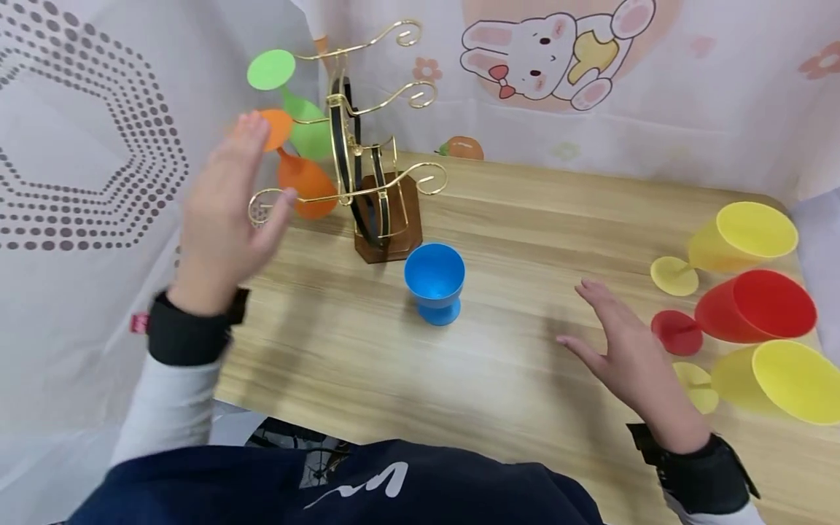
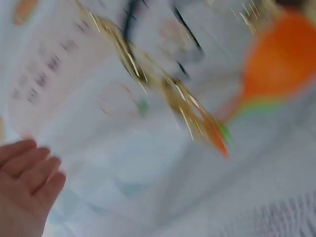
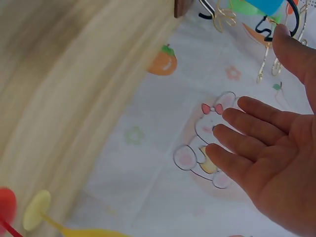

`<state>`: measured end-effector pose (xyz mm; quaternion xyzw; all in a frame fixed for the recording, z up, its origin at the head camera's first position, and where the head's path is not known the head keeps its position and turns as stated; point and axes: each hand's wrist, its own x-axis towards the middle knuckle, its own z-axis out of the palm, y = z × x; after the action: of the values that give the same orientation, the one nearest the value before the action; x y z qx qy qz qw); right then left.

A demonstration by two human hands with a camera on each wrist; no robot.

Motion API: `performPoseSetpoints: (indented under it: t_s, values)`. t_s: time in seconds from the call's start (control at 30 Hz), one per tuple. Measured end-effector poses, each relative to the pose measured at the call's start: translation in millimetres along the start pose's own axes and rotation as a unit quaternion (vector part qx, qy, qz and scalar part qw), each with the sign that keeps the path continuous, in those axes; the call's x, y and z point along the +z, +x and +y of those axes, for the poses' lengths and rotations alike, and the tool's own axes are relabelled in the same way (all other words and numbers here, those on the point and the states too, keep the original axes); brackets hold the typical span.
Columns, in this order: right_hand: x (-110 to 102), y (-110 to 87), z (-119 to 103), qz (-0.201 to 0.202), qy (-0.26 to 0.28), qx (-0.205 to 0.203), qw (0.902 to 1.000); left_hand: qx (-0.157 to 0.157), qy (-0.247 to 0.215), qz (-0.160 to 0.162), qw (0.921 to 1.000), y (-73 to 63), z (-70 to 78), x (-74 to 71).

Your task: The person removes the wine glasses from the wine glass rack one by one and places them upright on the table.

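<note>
A person in a dark top with white lettering sits or stands at a wood-grain counter, two hands raised over it, a black band at each wrist. The left hand is held up beside a gold wire rack, its fingers extended and close together, thumb well apart, with nothing in their hold; the left wrist view is blurred but shows them away from the orange goblet. The right hand is spread wide above the counter, its fingers nearly straight and thumb out, likewise holding nothing.

Six goblets are in view, in five colors. One blue goblet stands upright at mid-counter, just in front of the rack's wooden base. One green goblet and one orange goblet hang feet-up on the rack's left side. Beyond the right hand, two yellow goblets, rear and front, flank one red goblet. A pale curtain printed with a rabbit hangs behind.
</note>
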<state>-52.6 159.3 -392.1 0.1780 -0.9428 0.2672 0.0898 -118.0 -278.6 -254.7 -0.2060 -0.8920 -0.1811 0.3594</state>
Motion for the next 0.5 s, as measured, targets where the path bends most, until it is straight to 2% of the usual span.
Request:
performPoseSetpoints:
  t_s: [0.07, 0.1, 0.2, 0.27, 0.37, 0.5]
  values:
    - [4, -3.3, 1, -0.003, 0.010, 0.006, 0.9999, -0.033, 0.015, -0.077, 0.9964, 11.2, -28.8, -12.7]
    - [5, -4.6, 2, -0.003, 0.012, 0.009, 0.9999, -0.049, 0.023, -0.118, 0.9916, 15.5, -43.3, -16.8]
    - [8, -8.2, 5, -0.004, 0.016, 0.020, 0.9996, -0.088, 0.046, -0.238, 0.9662, 24.2, -79.8, -20.9]
    - [9, -10.0, 7, -0.006, 0.020, 0.027, 0.9994, -0.085, 0.050, -0.290, 0.9519, 27.9, -97.7, -16.1]
    - [12, -11.5, 10, -0.005, 0.032, 0.029, 0.9991, -0.058, 0.048, -0.320, 0.9444, 32.7, -114.0, -3.9]
    - [19, -9.3, 9, -0.004, 0.048, 0.027, 0.9985, -0.019, 0.055, -0.315, 0.9474, 37.8, -122.3, 7.0]
